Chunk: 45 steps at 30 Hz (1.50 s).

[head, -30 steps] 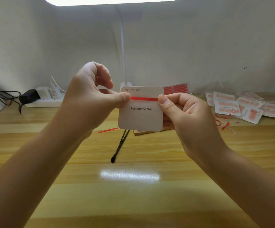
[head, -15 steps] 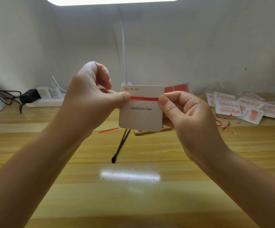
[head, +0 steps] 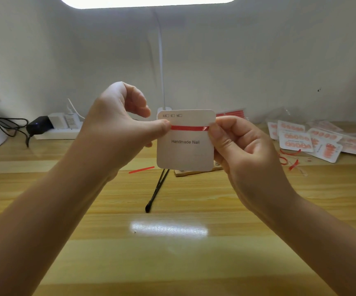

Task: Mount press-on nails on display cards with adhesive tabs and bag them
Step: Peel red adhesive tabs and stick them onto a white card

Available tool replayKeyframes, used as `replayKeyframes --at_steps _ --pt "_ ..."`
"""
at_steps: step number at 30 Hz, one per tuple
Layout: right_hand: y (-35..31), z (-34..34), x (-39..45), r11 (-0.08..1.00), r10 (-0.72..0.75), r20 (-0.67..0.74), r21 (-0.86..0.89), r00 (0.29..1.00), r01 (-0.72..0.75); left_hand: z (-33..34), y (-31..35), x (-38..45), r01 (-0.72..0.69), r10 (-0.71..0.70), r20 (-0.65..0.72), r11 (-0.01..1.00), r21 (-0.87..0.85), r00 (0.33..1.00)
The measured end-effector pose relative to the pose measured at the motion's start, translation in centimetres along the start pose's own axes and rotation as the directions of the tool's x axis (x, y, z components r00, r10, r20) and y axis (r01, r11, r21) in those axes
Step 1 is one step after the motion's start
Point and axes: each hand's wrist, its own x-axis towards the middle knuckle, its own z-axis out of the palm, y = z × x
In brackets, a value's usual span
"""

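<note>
I hold a white display card (head: 185, 150) printed "Handmade Nail" upright above the table. A red adhesive strip (head: 188, 128) runs across its upper part. My left hand (head: 119, 129) pinches the card's left edge, thumb on the strip's left end. My right hand (head: 241, 146) pinches the right edge, thumb over the strip's right end. The card's back and the fingers behind it are hidden.
Bagged finished nail cards (head: 313, 139) lie at the right with red strip scraps (head: 288, 159). Black tweezers (head: 156, 189), a loose red strip (head: 141, 170) and a wooden block (head: 196, 171) lie under the card. A power strip (head: 59, 127) and lamp stem (head: 161, 60) stand behind.
The card and both hands stay almost still. My right thumb has shifted slightly up along the strip's right end.
</note>
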Motion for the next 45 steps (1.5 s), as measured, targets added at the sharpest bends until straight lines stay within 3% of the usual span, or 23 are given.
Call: replayKeyframes --at_steps 3,6,9,13,34,45 --pt "-0.1 -0.4 0.2 0.999 0.010 -0.018 0.033 1.000 -0.009 -0.5 0.3 0.1 0.105 -0.105 0.012 0.994 0.040 0.994" --pt "-0.1 -0.5 0.4 1.000 0.015 -0.033 0.024 0.999 -0.014 -0.4 0.6 0.0 0.176 -0.154 0.144 0.972 -0.154 0.978" --pt "-0.3 -0.7 0.5 1.000 0.028 -0.053 -0.004 0.998 -0.028 0.1 0.9 -0.4 0.196 -0.124 0.225 0.923 -0.332 0.966" --pt "-0.6 -0.9 0.6 1.000 0.023 -0.075 0.009 0.997 -0.023 0.0 1.1 -0.6 0.169 -0.074 0.243 0.903 -0.395 0.967" --pt "0.2 -1.2 0.8 0.997 0.029 -0.017 0.070 0.999 -0.028 0.0 0.0 -0.1 0.143 -0.055 0.241 0.921 -0.364 0.969" --pt "0.4 -1.6 1.0 0.957 0.208 0.029 0.199 0.978 -0.210 -0.3 -0.1 0.1 0.226 -0.079 0.323 0.865 -0.447 0.943"
